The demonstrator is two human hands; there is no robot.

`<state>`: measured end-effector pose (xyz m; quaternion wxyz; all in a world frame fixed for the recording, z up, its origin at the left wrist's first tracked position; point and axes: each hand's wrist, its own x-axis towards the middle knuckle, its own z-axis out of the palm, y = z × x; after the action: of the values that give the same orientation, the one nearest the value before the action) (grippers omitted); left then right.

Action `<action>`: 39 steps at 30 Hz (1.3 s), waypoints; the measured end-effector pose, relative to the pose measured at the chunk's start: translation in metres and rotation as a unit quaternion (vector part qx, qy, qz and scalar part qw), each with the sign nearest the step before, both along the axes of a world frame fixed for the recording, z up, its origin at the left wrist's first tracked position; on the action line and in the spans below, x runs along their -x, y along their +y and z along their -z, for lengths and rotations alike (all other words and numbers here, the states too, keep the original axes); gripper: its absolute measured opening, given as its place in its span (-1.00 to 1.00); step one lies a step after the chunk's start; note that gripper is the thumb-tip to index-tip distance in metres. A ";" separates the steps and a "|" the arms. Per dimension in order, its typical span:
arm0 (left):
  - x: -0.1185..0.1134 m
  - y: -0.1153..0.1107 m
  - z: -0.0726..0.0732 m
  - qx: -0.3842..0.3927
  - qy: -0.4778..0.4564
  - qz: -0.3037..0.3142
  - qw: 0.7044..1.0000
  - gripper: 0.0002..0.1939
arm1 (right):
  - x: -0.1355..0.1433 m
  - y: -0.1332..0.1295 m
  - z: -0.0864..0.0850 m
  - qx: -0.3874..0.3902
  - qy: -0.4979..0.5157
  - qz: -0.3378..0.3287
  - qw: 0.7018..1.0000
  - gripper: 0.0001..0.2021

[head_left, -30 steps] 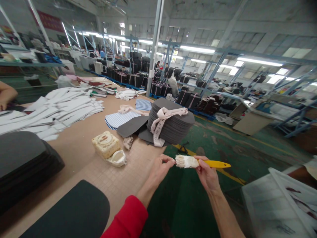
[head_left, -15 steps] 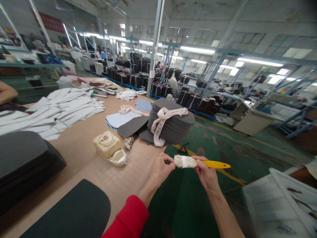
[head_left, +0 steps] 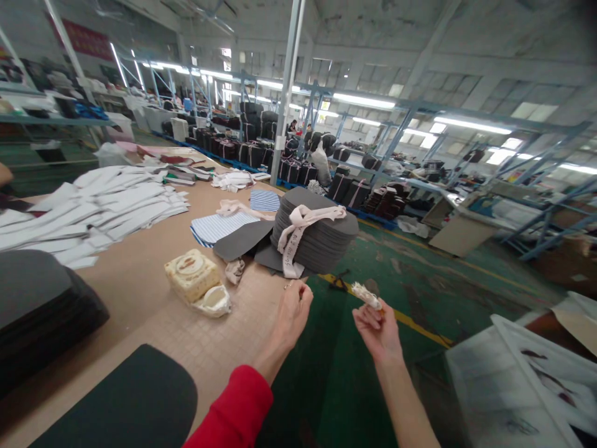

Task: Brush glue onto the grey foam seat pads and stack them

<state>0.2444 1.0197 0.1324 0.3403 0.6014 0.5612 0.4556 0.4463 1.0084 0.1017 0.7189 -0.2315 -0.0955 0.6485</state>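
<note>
In my right hand is a paintbrush, held over the green floor past the table edge. Its whitish, clumped bristles point up and left, and the grip hides nearly all of the yellow handle. My left hand is closed at the table's edge, thumb and fingertips pressed together; whatever they may pinch is too small to make out. Left of it, a yellowish, crusted block-shaped container with a small pale cup at its front sits on the brown table.
A stack of grey rounded panels, tied with a pale cloth strip, stands at the table's far edge beside striped fabric. White strips spread at left. Dark panels lie nearer. A white bin stands at right.
My left hand has drawn away from the bristles, leftward. My right hand has turned the brush, so its handle no longer shows out to the right. The view has shifted slightly.
</note>
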 end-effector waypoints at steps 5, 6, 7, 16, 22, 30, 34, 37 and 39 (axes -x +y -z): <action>-0.008 -0.002 0.003 -0.042 -0.009 0.036 0.998 -0.88 | 0.026 -0.004 0.012 0.010 0.136 -0.024 0.990 -0.77; -0.008 -0.002 0.002 -0.055 -0.013 0.037 0.998 -0.79 | 0.029 -0.005 0.013 0.010 0.147 -0.026 0.989 -0.76; -0.008 -0.004 0.001 -0.066 -0.019 0.039 0.997 -0.76 | 0.031 -0.005 0.013 0.008 0.153 -0.028 0.988 -0.76; -0.011 -0.019 -0.024 -0.129 -0.022 0.086 0.988 -0.79 | 0.040 -0.005 0.007 0.006 0.070 -0.056 0.996 -0.68; -0.007 -0.018 -0.023 -0.214 0.092 0.077 0.969 -0.87 | 0.040 -0.003 0.010 -0.010 -0.039 -0.077 0.996 -0.64; -0.001 -0.015 -0.023 -0.235 0.200 0.091 0.947 -0.95 | 0.041 -0.001 0.009 -0.003 -0.059 -0.078 0.995 -0.71; 0.001 -0.012 -0.025 -0.244 0.242 0.093 0.935 -0.92 | 0.038 -0.001 0.008 0.003 -0.061 -0.073 0.995 -0.75; 0.000 -0.009 -0.025 -0.254 0.266 0.091 0.925 -0.92 | 0.037 0.000 0.008 0.006 -0.083 -0.069 0.994 -0.76; -0.003 -0.008 -0.023 -0.256 0.280 0.083 0.922 -0.92 | 0.036 0.001 0.008 0.009 -0.098 -0.063 0.993 -0.76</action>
<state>0.2474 1.0122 0.1558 0.0401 0.8153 0.4459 0.3673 0.4100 1.0098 0.0936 0.6614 -0.2940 -0.1744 0.6676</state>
